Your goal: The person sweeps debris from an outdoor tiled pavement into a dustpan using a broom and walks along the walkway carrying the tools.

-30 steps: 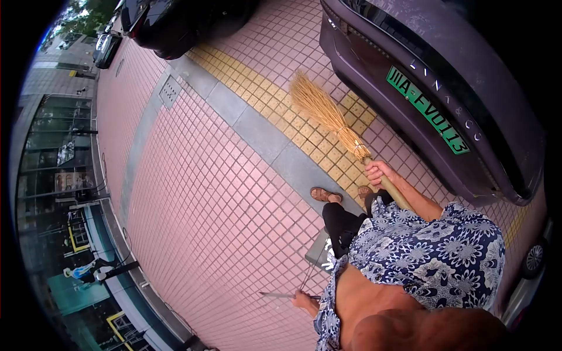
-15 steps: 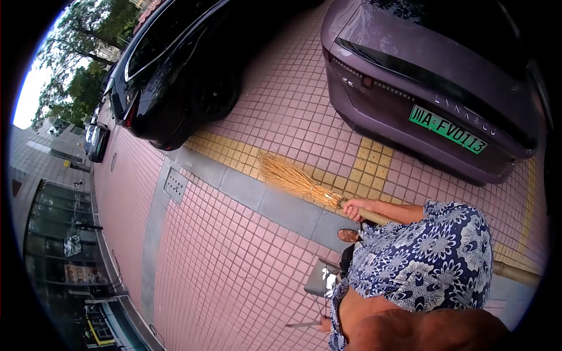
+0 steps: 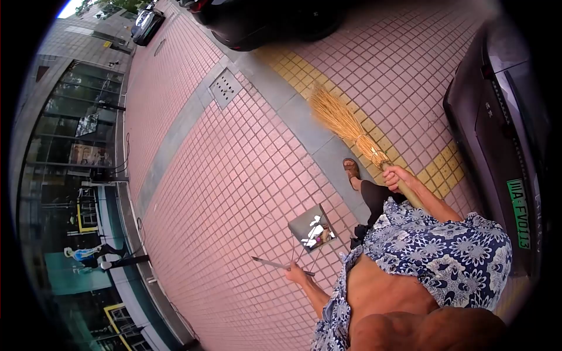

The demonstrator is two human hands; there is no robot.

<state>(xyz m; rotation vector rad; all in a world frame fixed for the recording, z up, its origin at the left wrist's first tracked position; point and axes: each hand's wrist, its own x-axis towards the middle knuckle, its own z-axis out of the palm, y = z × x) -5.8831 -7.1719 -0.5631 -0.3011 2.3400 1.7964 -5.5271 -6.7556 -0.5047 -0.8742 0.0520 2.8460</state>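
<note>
A straw broom (image 3: 342,119) with a thick pale handle is in my right hand (image 3: 398,177), its fingers wrapped round the handle just below the bound bristles. Its bristle end is over the grey paving strip and yellow tiles. On the left, my left hand (image 3: 298,273) is closed round the flat bar handle (image 3: 269,262) of a dustpan. Thin wires run from that bar to the square metal pan (image 3: 301,227), which has small bits and bright patches in it. One sandalled foot (image 3: 351,168) shows between broom and pan.
Pink tiled pavement (image 3: 234,175) spreads ahead, with a perforated drain cover (image 3: 225,88) set in it. A purple car (image 3: 497,128) stands close on the right. A black car (image 3: 275,26) is at the top. Glass shopfronts (image 3: 76,128) line the left.
My view has swung right, so cars and pavement shift in the frame. My left hand and the dustpan have come further into view. The broom remains in my right hand.
</note>
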